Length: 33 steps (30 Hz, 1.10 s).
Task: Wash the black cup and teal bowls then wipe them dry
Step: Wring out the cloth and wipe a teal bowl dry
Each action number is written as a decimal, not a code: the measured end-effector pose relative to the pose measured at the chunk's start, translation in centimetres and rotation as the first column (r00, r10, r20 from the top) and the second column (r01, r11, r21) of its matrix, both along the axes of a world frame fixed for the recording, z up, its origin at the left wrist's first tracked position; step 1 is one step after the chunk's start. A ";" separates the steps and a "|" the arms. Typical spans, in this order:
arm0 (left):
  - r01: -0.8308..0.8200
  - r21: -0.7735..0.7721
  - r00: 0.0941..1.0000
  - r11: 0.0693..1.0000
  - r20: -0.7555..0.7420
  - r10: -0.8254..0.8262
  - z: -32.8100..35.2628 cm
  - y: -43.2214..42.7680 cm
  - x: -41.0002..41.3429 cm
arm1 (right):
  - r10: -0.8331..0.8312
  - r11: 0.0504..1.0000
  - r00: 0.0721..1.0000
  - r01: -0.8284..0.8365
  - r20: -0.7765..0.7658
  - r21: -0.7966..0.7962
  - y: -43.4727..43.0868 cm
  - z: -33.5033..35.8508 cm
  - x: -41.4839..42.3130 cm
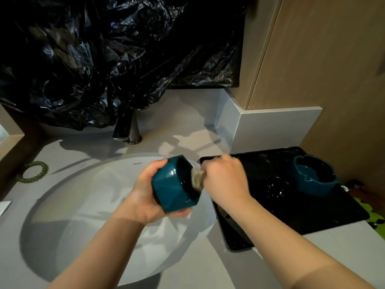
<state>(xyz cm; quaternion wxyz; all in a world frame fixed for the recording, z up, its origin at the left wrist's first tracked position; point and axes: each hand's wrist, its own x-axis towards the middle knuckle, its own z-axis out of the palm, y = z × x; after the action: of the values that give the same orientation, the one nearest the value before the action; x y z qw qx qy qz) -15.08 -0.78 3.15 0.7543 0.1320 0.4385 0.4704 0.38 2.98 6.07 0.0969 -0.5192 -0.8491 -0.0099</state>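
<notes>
A pale grey countertop (183, 122) with a white round sink (83, 195) set into it runs beneath crumpled black plastic sheeting (104, 59), which hangs over the wall behind a metal faucet (129, 130). A wood-toned panel (323, 59) rises at the far right.

Over the basin, a person's left hand (145, 190) grips a faceted teal bowl (168, 186), palm against its base and side, thumb curled across the top and fingers wrapped underneath. The bowl is tipped on its side, its dark opening turned towards the right hand (225, 180), which sits just beside the rim. That hand is closed around a grey-beige cloth (198, 177), whose free end is pushed into the mouth of the bowl. The cloth lies between the two hands and touches the bowl's rim and inner wall.

Beyond the right hand, on its outer side, a black tray (312, 215) rests on the counter with its near edge at the sink's rim. On it stands a second teal bowl (312, 178), upright and well apart from both hands. A black cup (276, 187) sits on the tray between that bowl and the right hand, hard to make out against the dark, wet-looking surface.

Well out from the left hand, near the counter's far left edge, lies a green beaded ring (33, 172).
</notes>
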 end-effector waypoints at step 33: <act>0.153 0.215 0.982 0.965 0.075 -0.172 0.2 -0.5 -1.9 | -0.314 0.924 0.400 -0.080 -0.861 -0.374 1.6 0.5 -1.2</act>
<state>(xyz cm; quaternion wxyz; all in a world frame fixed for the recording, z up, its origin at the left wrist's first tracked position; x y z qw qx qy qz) -17.01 -1.28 3.39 0.7921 0.2237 0.3389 0.4558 -0.77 4.57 6.57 0.4451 -0.5078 -0.6057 0.4209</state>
